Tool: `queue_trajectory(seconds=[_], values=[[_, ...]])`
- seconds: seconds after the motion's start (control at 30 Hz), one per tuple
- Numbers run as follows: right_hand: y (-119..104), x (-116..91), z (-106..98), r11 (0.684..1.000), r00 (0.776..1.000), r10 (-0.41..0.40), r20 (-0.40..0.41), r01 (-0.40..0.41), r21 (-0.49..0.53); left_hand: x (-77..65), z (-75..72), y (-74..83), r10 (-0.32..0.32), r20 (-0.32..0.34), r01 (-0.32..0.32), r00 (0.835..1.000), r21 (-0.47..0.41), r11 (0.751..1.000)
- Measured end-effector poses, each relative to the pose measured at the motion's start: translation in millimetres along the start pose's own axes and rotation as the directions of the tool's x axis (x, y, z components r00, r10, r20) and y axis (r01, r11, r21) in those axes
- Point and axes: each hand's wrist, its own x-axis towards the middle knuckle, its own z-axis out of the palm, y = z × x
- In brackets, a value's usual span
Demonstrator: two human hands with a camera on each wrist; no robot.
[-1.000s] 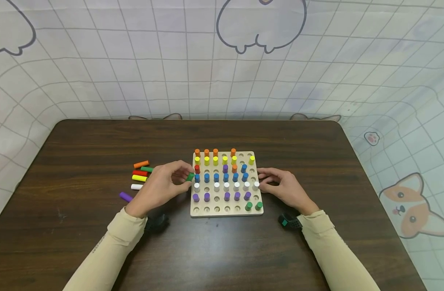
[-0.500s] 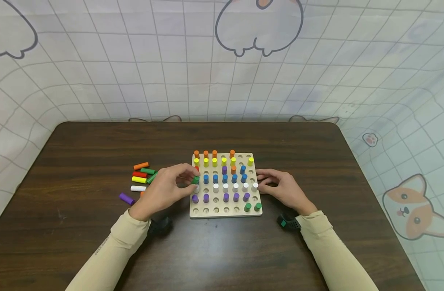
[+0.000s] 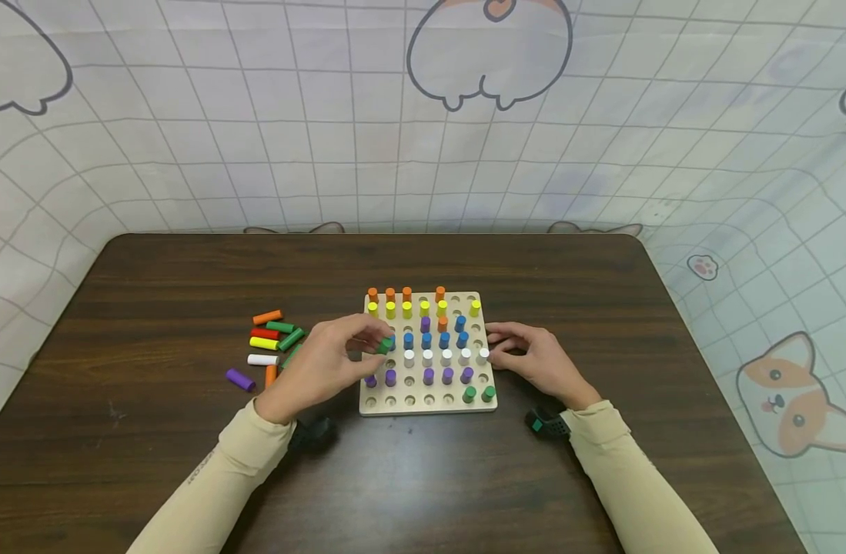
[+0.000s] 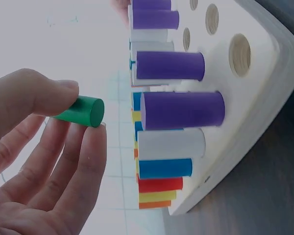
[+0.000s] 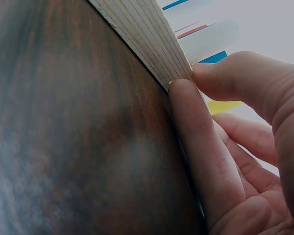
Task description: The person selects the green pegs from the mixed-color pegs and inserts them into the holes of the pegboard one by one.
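Observation:
My left hand point(image 3: 322, 358) pinches a green peg point(image 4: 83, 111) between thumb and fingertips, raised above the left part of a pale wooden pegboard point(image 3: 384, 409). In the left wrist view the peg lies sideways, apart from the standing purple pegs point(image 4: 183, 110). Rows of orange, yellow, blue, white and purple pegs stand in the board, with two green pegs point(image 3: 479, 394) at its front right corner. At the board's right edge, my right hand point(image 3: 540, 358) holds the board; the right wrist view shows the thumb at the top edge and a finger point(image 5: 196, 117) along the layered side.
Left of the board, loose pegs lie on the dark wooden table point(image 3: 423, 485): several green ones, orange ones, a red peg point(image 3: 265, 334), a yellow peg point(image 3: 265, 343), a white peg point(image 3: 263, 359) and a purple peg point(image 3: 240, 379). A patterned cloth point(image 3: 326, 115) hangs behind.
My left hand has carried the green peg to the right, from the board's left edge to over its left columns. More loose pegs show behind it. The right hand stays at the board's edge.

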Motion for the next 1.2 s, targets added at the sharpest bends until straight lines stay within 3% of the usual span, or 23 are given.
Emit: queue_trajectory(seconds=[1.2], values=[[0.3,2.0,1.1,1.0,1.0,0.006,-0.003,-0.006,-0.006,1.1,25.7,21.6,0.095,0.085,-0.092,0.992,-0.034,0.995]])
